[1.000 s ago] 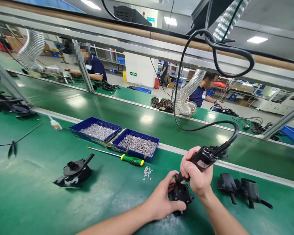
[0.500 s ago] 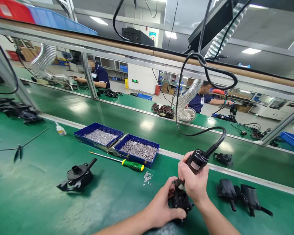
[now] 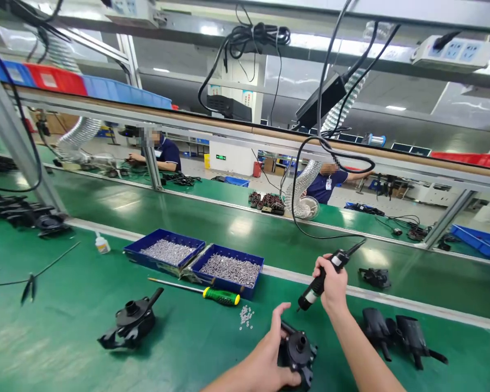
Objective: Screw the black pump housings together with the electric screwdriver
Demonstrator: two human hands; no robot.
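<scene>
My right hand (image 3: 334, 283) is wrapped round a black corded electric screwdriver (image 3: 315, 287). The driver is tilted, its bit pointing down to the left, above and apart from a black plastic housing (image 3: 301, 348). That housing lies on the green bench with its round spout up. My left hand (image 3: 271, 354) grips it from the left, thumb low on its front and index finger raised off it. Small pale washers (image 3: 246, 317) lie loose beyond my left hand. Close by rests a green-and-yellow screwdriver (image 3: 222, 296).
Two blue trays (image 3: 155, 261) of small metal parts stand behind the washers. Another black housing (image 3: 133, 321) lies at left, near tweezers (image 3: 31, 286) and a small white bottle (image 3: 102, 244). More black parts (image 3: 416, 337) lie at right. The driver's cable (image 3: 294, 185) hangs from above. Two people sit across the line.
The electric screwdriver has lifted off the housing, up and to the right, in my right hand. My left index finger has come away from the housing. The camera view has tilted upward.
</scene>
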